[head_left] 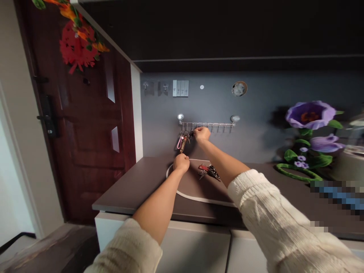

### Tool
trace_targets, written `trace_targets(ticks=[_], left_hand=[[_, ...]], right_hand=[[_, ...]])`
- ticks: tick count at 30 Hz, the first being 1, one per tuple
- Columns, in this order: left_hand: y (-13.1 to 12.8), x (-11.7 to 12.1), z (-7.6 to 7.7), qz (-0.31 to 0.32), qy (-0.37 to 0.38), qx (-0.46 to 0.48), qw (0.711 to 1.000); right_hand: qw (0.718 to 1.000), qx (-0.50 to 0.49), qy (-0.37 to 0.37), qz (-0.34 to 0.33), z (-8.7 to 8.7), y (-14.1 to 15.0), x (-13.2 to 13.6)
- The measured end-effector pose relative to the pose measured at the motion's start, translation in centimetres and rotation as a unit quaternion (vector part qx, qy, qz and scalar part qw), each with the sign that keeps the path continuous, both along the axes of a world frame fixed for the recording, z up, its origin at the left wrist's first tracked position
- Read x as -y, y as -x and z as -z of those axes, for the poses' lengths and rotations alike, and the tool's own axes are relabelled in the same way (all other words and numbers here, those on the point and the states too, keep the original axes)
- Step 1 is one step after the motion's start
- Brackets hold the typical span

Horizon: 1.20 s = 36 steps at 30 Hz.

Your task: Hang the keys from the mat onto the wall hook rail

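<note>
While right fingers curl beside hanging keys, left fingers curled below them, what either holds unclear

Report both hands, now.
Left hand: curled closed below the brown, strip-shaped key fob; contents hidden.
Right hand: curled closed at the shiny, straight hook rail; contents hidden.

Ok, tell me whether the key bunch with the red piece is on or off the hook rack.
Off: the key bunch lies below the hook rack, on the white-edged mat.
</note>
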<state>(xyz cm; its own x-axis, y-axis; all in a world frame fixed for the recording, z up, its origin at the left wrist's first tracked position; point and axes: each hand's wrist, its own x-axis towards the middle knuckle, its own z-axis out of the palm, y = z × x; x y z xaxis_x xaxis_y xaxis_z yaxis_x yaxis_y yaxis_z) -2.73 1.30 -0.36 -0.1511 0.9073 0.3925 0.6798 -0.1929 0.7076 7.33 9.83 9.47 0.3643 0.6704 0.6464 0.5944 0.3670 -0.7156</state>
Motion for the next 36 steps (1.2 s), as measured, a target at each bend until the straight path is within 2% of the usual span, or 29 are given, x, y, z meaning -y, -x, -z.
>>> trace_targets(ticks=[5, 14, 18, 22, 26, 29, 32, 36], left_hand=[[0.1, -0.1, 0.1, 0.000, -0.002, 0.007, 1.000], [0.2, -0.5, 0.3, 0.015, -0.009, 0.037, 0.999], [0.2, -0.5, 0.3, 0.042, -0.019, 0.051, 0.998], [-0.1, 0.2, 0.0, 0.101, -0.023, 0.072, 0.992], [-0.4, 1.1, 0.0, 0.178, -0.018, 0.091, 0.980], [-0.4, 1.3, 0.2, 0.240, -0.010, 0.070, 0.968], [-0.2, 1.3, 0.4, 0.287, 0.003, 0.026, 0.958], [-0.2, 1.5, 0.5, 0.294, 0.016, -0.013, 0.955]], right_hand=[[1.000, 0.002, 0.016, 0.003, 0.5, 0.1, 0.1], [0.999, -0.003, -0.005, -0.034, 1.3, -0.7, 0.2], [0.998, -0.018, -0.012, -0.055, 1.2, -1.5, 1.4], [0.993, -0.049, -0.001, -0.105, 1.7, -2.6, 3.7], [0.987, -0.045, 0.009, -0.157, 3.1, -4.0, 6.2], [0.983, -0.020, 0.039, -0.179, 4.7, -5.2, 7.8], [0.979, 0.041, 0.065, -0.190, 6.3, -6.3, 9.3], [0.971, 0.169, 0.072, -0.151, 7.9, -7.5, 10.5]])
